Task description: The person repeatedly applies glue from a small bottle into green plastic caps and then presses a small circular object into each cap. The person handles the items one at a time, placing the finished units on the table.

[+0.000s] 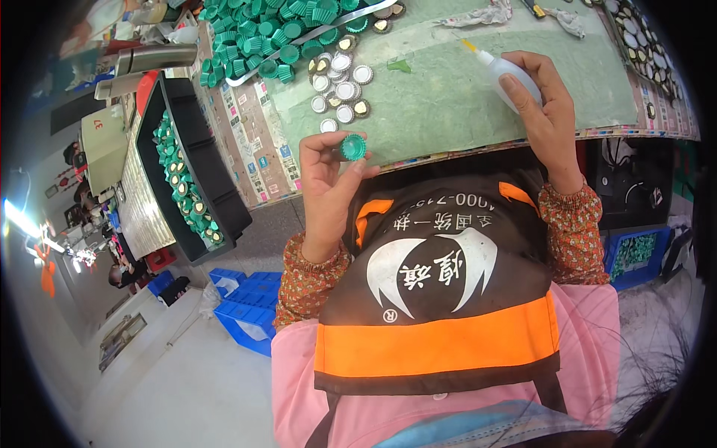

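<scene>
Your pale green worktop [448, 112] spans the top of the frame; at its near edge, left of centre, your left hand [328, 175] pinches a fluted green cap [353, 148] between thumb and fingers. At upper right, your right hand [549, 112] curls its fingers around a white squeeze bottle [520, 88]. Past your left hand lie dark-rimmed white discs [346, 91], then, upper left, heaped green caps [261, 37]

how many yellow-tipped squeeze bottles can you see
1: the white squeeze bottle in the right hand, over the green mat; others may be hidden.
</scene>
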`<state>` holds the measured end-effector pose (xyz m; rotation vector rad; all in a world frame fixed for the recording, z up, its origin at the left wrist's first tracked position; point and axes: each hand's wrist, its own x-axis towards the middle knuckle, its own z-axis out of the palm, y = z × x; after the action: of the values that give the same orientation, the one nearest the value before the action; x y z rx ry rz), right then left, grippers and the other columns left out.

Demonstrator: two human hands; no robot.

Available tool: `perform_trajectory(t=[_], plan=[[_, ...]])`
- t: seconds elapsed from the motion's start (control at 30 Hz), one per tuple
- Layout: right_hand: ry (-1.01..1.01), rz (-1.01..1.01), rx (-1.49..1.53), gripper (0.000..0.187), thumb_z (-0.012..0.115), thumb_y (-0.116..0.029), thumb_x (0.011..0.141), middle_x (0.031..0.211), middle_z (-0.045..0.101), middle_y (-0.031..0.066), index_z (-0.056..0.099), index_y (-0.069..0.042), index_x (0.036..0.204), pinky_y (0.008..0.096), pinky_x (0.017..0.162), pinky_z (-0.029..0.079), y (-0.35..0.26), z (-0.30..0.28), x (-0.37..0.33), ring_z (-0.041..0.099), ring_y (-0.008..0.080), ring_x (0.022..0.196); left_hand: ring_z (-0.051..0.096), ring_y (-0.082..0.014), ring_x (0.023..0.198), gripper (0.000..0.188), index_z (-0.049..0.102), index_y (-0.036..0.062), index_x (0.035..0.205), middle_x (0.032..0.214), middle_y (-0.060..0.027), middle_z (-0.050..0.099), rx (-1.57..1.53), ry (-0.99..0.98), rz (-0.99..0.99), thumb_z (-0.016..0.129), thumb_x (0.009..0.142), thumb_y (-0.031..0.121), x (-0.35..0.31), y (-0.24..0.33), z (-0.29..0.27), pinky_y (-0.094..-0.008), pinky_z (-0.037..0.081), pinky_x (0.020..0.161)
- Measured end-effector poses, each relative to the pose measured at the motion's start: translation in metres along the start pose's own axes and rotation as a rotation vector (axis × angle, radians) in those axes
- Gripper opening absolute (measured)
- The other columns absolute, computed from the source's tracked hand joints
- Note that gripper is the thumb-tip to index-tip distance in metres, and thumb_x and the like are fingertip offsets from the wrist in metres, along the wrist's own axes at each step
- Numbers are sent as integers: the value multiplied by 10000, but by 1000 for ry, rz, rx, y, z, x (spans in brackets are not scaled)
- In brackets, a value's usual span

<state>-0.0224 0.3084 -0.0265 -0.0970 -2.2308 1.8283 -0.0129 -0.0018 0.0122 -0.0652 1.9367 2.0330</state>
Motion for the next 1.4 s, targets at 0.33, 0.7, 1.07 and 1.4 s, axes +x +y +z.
perform_trajectory(t=[0.33, 0.7, 1.07, 1.4], plan=[[155, -154, -441, 282, 631, -261, 994, 1069, 665, 105, 630, -52, 1184, 391, 862, 463, 21, -27, 23, 559, 278, 947, 639, -219, 1083, 418, 447, 93, 1329, 1356, -170, 558, -91, -21, 181, 575, 955, -44, 9, 10, -1, -390, 622, 868], [260, -301, -1045, 268, 643, -309, 970, 1058, 639, 101, 650, -104, 1143, 446, 884, 426, 12, -26, 41, 566, 321, 1015, 643, -205, 1060, 493, 377, 3, 1494, 1324, -185, 581, -165, -11, 74, 515, 1036, 121, 7, 9, -12, -373, 633, 857], [-279, -445, -631, 232, 701, -115, 827, 1014, 583, 92, 682, -98, 1057, 460, 862, 434, -16, 112, 43, 549, 314, 1024, 628, -150, 1033, 489, 413, 4, 1488, 1254, -147, 619, -234, 3, 66, 515, 1054, 204, 9, 13, -15, -340, 619, 848], [-372, -466, -474, 152, 674, -100, 878, 930, 616, 120, 660, -59, 1023, 425, 825, 469, -4, 113, 52, 580, 328, 951, 636, -168, 1025, 528, 371, -27, 1508, 1248, -150, 617, -231, 37, 4, 489, 1061, 228, -2, 2, -25, -344, 625, 848]])
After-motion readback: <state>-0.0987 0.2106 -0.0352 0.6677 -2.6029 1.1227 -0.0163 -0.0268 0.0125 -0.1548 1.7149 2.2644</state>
